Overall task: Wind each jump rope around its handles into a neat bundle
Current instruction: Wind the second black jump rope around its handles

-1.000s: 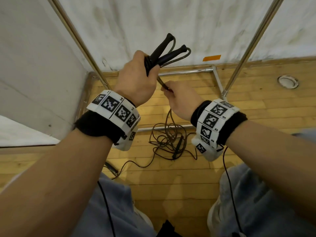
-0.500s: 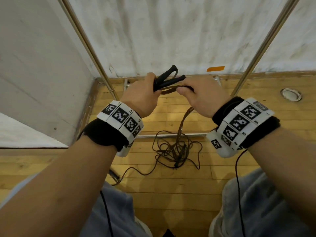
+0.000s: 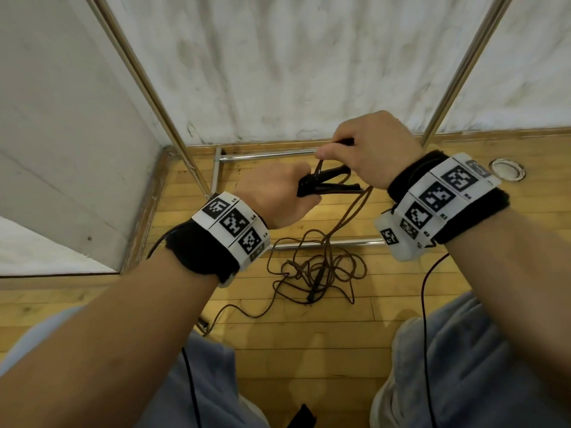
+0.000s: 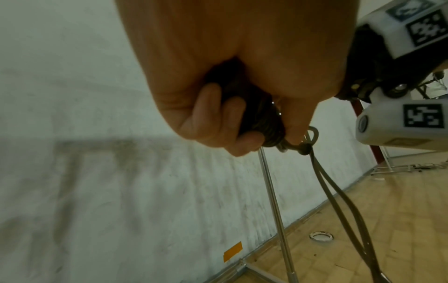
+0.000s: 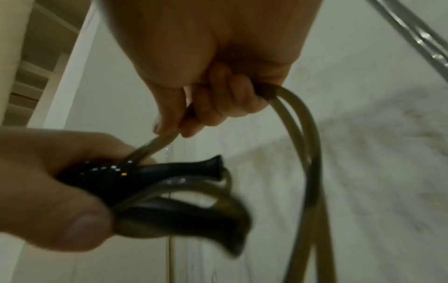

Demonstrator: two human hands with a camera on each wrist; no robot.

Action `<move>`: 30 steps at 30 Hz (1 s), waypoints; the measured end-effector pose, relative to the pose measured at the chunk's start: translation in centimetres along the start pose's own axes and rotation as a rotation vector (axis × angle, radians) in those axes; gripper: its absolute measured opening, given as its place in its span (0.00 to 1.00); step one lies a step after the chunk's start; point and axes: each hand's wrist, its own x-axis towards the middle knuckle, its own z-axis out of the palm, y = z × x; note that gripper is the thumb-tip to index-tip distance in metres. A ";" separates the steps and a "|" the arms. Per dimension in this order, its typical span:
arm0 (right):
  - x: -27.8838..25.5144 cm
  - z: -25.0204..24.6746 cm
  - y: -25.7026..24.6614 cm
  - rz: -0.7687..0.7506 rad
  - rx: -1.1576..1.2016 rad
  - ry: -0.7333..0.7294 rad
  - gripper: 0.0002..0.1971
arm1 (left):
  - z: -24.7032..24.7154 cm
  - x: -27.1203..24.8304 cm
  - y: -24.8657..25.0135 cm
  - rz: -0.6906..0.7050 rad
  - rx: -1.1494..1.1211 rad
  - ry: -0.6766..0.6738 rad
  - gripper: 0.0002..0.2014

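- Wood plank floor [image 3: 309, 341] fills the lower half of the head view, w/ a scuffed white wall [image 3: 309, 63] behind at 12 o'clock.
- Chrome frame [image 3: 272, 154]: slanting poles at 11 and 1 o'clock, low bars running across the floor between them.
- Person's grey trouser legs [image 3: 463, 366] at 5 and 7 o'clock; black-and-white marker bands [image 3: 234, 227] strapped on both wrists.
- Left hand [image 3: 275, 196] just left of centre, fist curled tight round the near ends of the two black handles [image 3: 327, 183]; the handles lie roughly level, pointing toward 3 o'clock, splayed apart at the far ends.
- Right hand [image 3: 370, 146] at approx 1 o'clock from the left hand, above the handles' far ends; thumb & fingers pinch a doubled strand of the brown rope [image 3: 349, 211], held up over the handles.
- Right wrist cam: doubled rope [image 5: 300, 134] passes through the curled fingers [image 5: 218, 99], one side to the handles [image 5: 174, 183], the other drooping down.
- From the hands the rope drops toward 6 o'clock into a loose tangle [image 3: 315, 273] on the floor, w/ another dark handle [image 3: 316, 282] lying in the middle of it.
- Small white round fitting [image 3: 506, 169] set in the floor at 2 o'clock; orange tape patch [image 4: 232, 253] low on the wall in the left wrist cam.
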 end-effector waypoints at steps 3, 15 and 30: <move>0.2 -0.4 0.9 0.077 0.059 -0.066 0.23 | -0.5 -0.4 0.0 0.030 -0.022 -0.015 0.09; 0.6 1.8 0.9 0.228 0.990 -0.390 0.22 | -3.1 -2.5 0.4 0.064 -0.446 0.172 0.07; -0.7 5.5 -4.0 -0.018 0.265 0.145 0.11 | -3.2 -0.7 -0.4 -0.094 -0.630 0.497 0.13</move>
